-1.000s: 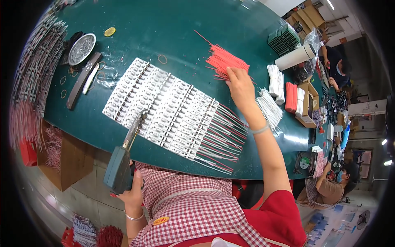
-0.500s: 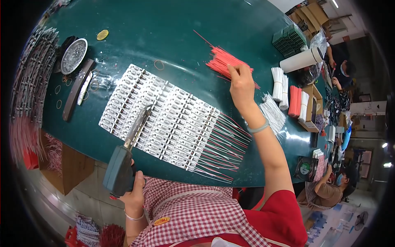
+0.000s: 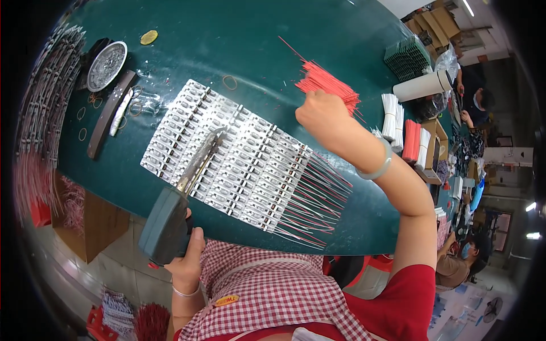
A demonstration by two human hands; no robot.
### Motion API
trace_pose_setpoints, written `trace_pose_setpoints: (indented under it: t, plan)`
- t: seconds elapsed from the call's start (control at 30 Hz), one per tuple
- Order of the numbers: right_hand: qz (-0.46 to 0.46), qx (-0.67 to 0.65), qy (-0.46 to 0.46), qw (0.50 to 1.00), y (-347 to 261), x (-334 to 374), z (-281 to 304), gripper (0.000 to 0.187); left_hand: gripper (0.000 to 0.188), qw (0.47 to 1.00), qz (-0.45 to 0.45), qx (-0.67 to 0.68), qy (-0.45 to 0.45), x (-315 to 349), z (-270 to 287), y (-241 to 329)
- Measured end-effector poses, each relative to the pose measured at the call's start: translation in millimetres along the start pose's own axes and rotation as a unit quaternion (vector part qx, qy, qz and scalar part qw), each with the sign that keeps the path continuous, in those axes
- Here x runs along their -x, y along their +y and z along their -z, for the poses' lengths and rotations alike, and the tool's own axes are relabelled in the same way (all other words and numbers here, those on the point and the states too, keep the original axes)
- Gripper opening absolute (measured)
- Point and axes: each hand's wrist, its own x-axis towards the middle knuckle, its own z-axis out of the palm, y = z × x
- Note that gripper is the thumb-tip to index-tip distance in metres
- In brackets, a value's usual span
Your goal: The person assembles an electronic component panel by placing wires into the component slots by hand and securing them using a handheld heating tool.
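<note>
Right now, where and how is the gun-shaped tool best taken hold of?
Probably at the thick rear end of the gun-shaped tool, from the person's side, where the left hand holds it: its slim metal barrel points away, over the white panels.

Illumination over the bench [image 3: 239, 34] is moderate and fairly even, with one lit ceiling tube [image 3: 468, 7] visible at upper right and further bright lamps [image 3: 533, 235] at far right, while the background there falls dim. Glare is noted as a pale, diffuse streak across the glossy green surface and as highlights on the white strips [image 3: 242, 181]; shadows are soft. Fisheye distortion bows the near bench edge, the rim darkens to black, and the reasonably sharp middle contrasts with softer distant detail.
</note>
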Motion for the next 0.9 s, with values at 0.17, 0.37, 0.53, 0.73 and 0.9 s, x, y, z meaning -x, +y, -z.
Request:
trace_pose_setpoints:
  t: [0.17,0.37,0.53,0.73,0.9]
  plan:
    - [-0.013,-0.027,0.016,0.999,-9,-1,-24,0.01,0.051,1.0,0.006,-0.016,-0.004,1,0,-1]
    - [-0.055,-0.092,0.135,0.985,-20,24,-32,0.011,0.05,0.998,0.06,0.03,-0.004,-7,-15,8]
    - [-0.111,-0.336,0.357,0.865,-52,39,-52,0.022,0.056,0.999,0.042,-0.008,-0.03,-15,-38,6]
    - [-0.142,-0.388,0.389,0.824,-77,40,-64,0.029,0.049,0.984,0.175,0.008,-0.044,-20,-63,15]
    - [-0.132,-0.369,0.393,0.832,-78,39,-63,0.037,0.041,0.983,0.083,-0.112,-0.121,-21,-59,-4]
